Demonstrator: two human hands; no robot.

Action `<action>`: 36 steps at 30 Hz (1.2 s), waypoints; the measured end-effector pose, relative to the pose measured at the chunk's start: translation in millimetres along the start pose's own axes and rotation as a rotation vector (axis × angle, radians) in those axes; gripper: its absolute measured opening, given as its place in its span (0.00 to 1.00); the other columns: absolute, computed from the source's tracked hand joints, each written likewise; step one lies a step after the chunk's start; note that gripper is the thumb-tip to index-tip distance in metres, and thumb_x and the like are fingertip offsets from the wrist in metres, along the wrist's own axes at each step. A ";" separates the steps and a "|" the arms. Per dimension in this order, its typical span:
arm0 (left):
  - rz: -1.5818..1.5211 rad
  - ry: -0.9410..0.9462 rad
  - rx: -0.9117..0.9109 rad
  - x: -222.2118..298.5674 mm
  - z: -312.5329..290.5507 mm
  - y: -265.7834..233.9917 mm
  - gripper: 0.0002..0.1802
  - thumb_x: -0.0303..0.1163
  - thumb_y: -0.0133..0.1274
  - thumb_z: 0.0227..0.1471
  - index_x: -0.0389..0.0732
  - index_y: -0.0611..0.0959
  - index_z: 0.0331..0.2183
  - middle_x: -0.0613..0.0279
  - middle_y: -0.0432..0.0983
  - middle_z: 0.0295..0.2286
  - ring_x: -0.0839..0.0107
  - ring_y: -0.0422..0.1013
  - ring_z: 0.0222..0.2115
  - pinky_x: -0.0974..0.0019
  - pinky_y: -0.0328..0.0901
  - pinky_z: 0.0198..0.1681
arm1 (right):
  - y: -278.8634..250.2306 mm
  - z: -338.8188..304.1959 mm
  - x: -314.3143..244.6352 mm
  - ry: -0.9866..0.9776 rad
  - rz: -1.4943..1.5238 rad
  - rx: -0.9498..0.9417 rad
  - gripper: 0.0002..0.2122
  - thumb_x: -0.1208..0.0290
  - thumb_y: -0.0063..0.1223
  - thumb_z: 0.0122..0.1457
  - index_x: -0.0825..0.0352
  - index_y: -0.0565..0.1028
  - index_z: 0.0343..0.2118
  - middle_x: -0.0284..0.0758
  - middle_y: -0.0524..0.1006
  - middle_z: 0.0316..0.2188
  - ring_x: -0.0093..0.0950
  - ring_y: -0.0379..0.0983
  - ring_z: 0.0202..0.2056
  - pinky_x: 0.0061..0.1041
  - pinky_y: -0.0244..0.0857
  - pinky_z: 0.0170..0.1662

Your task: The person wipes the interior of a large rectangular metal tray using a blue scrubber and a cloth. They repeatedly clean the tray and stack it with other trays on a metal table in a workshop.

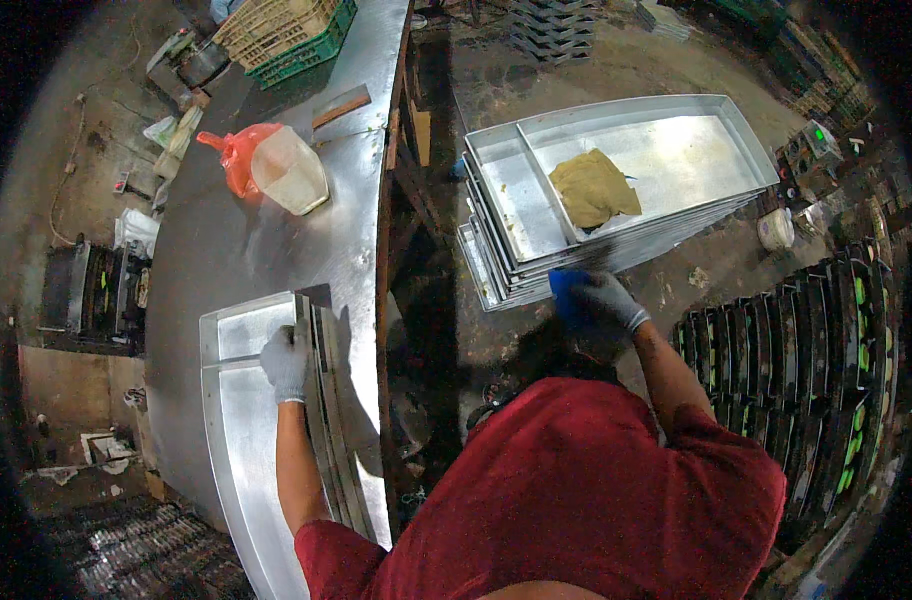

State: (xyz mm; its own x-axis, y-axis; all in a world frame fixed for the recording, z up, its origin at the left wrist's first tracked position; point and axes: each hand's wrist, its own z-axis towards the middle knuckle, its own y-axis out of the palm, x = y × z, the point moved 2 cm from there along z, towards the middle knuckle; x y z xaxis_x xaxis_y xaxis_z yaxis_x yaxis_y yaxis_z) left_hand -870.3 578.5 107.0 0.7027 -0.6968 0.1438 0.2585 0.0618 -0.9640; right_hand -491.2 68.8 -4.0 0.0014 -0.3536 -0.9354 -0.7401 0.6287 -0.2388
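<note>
My left hand (285,363), in a grey work glove, is closed over the right-hand wall of a long silver metal tray (244,400) on the table. The tray has a divider across its far part. My right hand (613,300), gloved alike, is closed on a flat blue piece (573,293) of a kind I cannot make out. It is held low beside the near side of a stack of similar trays (666,160), and its fingers are partly blurred. In the top tray of that stack lies a crumpled tan cloth (596,188).
On the metal table (206,240) stand a white plastic scoop-like container (294,172) with a red bag (244,155), a wooden strip (342,107) and stacked crates (286,40). Dark racks (806,360) stand at my right. A dark gap separates table and tray stack.
</note>
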 end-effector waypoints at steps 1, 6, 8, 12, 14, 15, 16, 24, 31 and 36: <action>-0.069 0.027 0.139 4.5 -3.6 -4.5 0.21 0.48 0.52 0.61 0.39 0.86 0.39 0.46 0.82 0.29 0.44 0.78 0.32 0.46 0.70 0.38 | -11.1 9.6 -38.1 -0.067 0.005 0.016 0.13 0.68 0.59 0.62 0.71 0.81 0.46 0.27 0.82 0.36 0.22 0.75 0.35 0.27 0.71 0.39; -0.347 0.120 0.501 90.5 -19.7 11.3 0.13 0.32 0.55 0.60 0.38 0.85 0.44 0.50 0.82 0.34 0.50 0.77 0.35 0.52 0.70 0.41 | -144.3 117.1 -70.2 -0.007 -0.072 0.350 0.17 0.57 0.63 0.59 0.67 0.82 0.41 0.28 0.82 0.32 0.25 0.77 0.29 0.28 0.72 0.34; -0.507 0.087 0.450 173.8 -35.7 34.2 0.12 0.29 0.55 0.59 0.38 0.85 0.44 0.51 0.82 0.35 0.52 0.77 0.36 0.54 0.70 0.42 | -188.7 164.6 -54.5 0.245 -0.598 0.444 0.18 0.52 0.64 0.58 0.67 0.83 0.36 0.31 0.82 0.28 0.27 0.78 0.27 0.29 0.72 0.31; -0.839 -0.062 0.221 326.8 -38.3 66.5 0.10 0.20 0.58 0.53 0.37 0.86 0.40 0.51 0.83 0.38 0.59 0.79 0.41 0.62 0.71 0.48 | -174.5 213.0 5.4 0.203 -0.237 0.265 0.15 0.57 0.67 0.54 0.68 0.83 0.29 0.34 0.81 0.24 0.27 0.77 0.25 0.32 0.73 0.31; -0.879 -0.136 0.149 361.7 -43.1 74.2 0.11 0.23 0.58 0.55 0.35 0.85 0.42 0.50 0.83 0.38 0.61 0.80 0.41 0.63 0.72 0.47 | -157.2 213.2 5.6 0.105 0.492 0.037 0.16 0.57 0.65 0.55 0.69 0.83 0.32 0.35 0.81 0.24 0.23 0.77 0.27 0.29 0.71 0.33; -0.921 -0.265 0.090 368.2 -53.1 71.6 0.12 0.24 0.58 0.56 0.34 0.85 0.44 0.50 0.83 0.39 0.61 0.80 0.41 0.63 0.72 0.47 | -155.6 201.6 -26.9 0.105 0.306 0.050 0.16 0.57 0.64 0.56 0.69 0.83 0.33 0.36 0.81 0.25 0.25 0.77 0.28 0.29 0.71 0.33; -0.907 -0.295 0.120 370.4 -55.1 65.8 0.13 0.25 0.58 0.57 0.34 0.85 0.44 0.50 0.83 0.39 0.61 0.80 0.41 0.63 0.72 0.47 | -164.3 184.1 -78.9 0.079 0.120 0.078 0.16 0.57 0.63 0.57 0.69 0.82 0.35 0.37 0.82 0.27 0.26 0.78 0.28 0.30 0.71 0.34; -1.805 -0.689 -0.201 396.3 23.5 84.9 0.30 0.54 0.41 0.69 0.40 0.79 0.57 0.61 0.79 0.47 0.66 0.74 0.44 0.59 0.69 0.50 | -71.1 166.7 -191.1 -0.483 -0.146 -0.025 0.18 0.61 0.65 0.59 0.69 0.76 0.44 0.45 0.80 0.37 0.41 0.77 0.39 0.38 0.70 0.45; -2.086 -0.600 -0.066 312.5 108.3 61.3 0.35 0.51 0.52 0.62 0.36 0.71 0.60 0.51 0.71 0.57 0.59 0.74 0.52 0.60 0.71 0.54 | 11.9 144.2 -246.7 -0.595 -0.423 -0.281 0.22 0.68 0.67 0.55 0.70 0.76 0.51 0.43 0.81 0.42 0.39 0.79 0.43 0.34 0.71 0.52; -0.741 -0.383 0.371 165.2 211.3 -31.0 0.30 0.37 0.57 0.55 0.33 0.71 0.55 0.42 0.76 0.49 0.47 0.76 0.49 0.50 0.70 0.52 | -43.9 196.6 -213.3 -0.270 -0.189 -0.050 0.06 0.73 0.63 0.61 0.69 0.80 0.37 0.30 0.82 0.31 0.18 0.74 0.32 0.23 0.69 0.39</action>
State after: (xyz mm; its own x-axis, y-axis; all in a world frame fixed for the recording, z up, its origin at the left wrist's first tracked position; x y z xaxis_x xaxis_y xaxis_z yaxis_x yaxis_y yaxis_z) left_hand -622.2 612.4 207.9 0.4266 -0.3688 0.8258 0.8814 -0.0352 -0.4711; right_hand -326.8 252.7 154.7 0.3150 -0.2597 -0.9128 -0.7421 0.5321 -0.4075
